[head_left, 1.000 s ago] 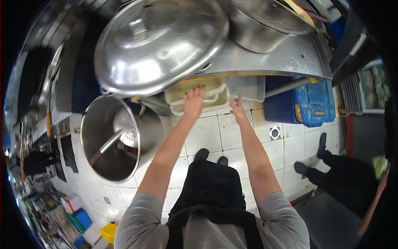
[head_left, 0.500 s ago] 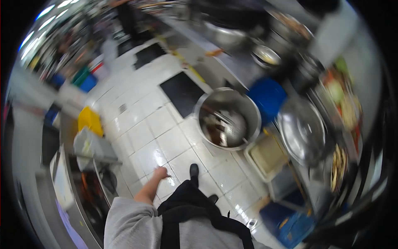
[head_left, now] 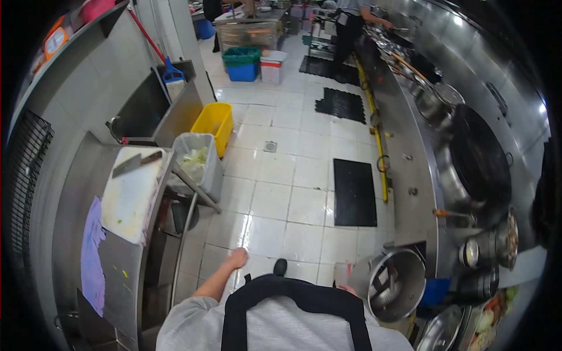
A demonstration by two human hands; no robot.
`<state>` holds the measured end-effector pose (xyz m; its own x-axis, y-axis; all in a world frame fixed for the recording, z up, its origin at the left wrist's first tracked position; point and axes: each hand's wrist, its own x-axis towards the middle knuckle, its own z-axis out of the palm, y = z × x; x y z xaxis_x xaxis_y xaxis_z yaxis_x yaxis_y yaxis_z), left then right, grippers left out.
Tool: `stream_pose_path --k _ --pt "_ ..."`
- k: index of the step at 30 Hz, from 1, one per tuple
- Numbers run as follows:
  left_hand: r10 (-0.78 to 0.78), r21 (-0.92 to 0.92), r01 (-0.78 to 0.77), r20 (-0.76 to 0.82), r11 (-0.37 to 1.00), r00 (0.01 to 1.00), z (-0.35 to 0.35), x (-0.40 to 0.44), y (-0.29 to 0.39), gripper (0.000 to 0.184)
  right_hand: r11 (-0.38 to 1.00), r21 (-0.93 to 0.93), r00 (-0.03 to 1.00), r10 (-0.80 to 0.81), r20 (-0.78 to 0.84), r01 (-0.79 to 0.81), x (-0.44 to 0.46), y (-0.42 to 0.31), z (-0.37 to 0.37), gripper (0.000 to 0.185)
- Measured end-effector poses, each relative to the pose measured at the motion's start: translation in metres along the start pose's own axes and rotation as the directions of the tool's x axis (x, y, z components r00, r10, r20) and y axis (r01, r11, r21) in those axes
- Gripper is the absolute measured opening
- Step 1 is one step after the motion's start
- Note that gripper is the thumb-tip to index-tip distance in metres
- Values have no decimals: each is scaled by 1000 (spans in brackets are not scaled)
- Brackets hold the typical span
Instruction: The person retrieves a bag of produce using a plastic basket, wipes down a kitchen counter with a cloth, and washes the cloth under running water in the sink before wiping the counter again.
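Observation:
Below the middle of the view, my left hand (head_left: 237,258) hangs over the tiled floor, its fingers curled inward; whether anything is in them does not show. Only a small part of my right hand (head_left: 348,289) appears, beside the left wall of a large steel pot (head_left: 361,279); its fingers cannot be made out. A perforated ladle (head_left: 384,297) lies inside that pot. To the left, a steel counter (head_left: 126,257) bears a white cutting board (head_left: 132,196) with a knife (head_left: 127,165) and a purple cloth (head_left: 92,257).
A grey bin (head_left: 213,169) with leafy scraps and a yellow bin (head_left: 223,127) stand beside the left counter. Black mats (head_left: 355,193) lie on the floor. A stove counter (head_left: 418,169) with a large wok (head_left: 481,155) runs along the right. Another person (head_left: 349,29) stands farther back.
The view has swung left from the lidded pot and trays and now faces along the aisle. Both hands have come away from the pale trays; my left hand is now low over the floor.

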<state>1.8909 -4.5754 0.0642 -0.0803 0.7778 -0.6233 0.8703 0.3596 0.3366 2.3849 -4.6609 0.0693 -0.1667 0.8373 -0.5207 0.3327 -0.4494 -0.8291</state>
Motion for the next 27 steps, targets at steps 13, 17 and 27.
stream_pose_path --k 13,17,27 --pt "867 -448 -743 287 498 408 -242 166 233 19 795 -476 842 -79 534 376 263 -421 12 25" --pt "800 -429 -686 179 587 573 -326 250 240 18 661 -434 691 -180 700 612 404 -484 10 24" --pt "739 -108 -742 -69 662 670 -487 439 238 14 457 -332 409 -79 909 825 637 -644 59 25"
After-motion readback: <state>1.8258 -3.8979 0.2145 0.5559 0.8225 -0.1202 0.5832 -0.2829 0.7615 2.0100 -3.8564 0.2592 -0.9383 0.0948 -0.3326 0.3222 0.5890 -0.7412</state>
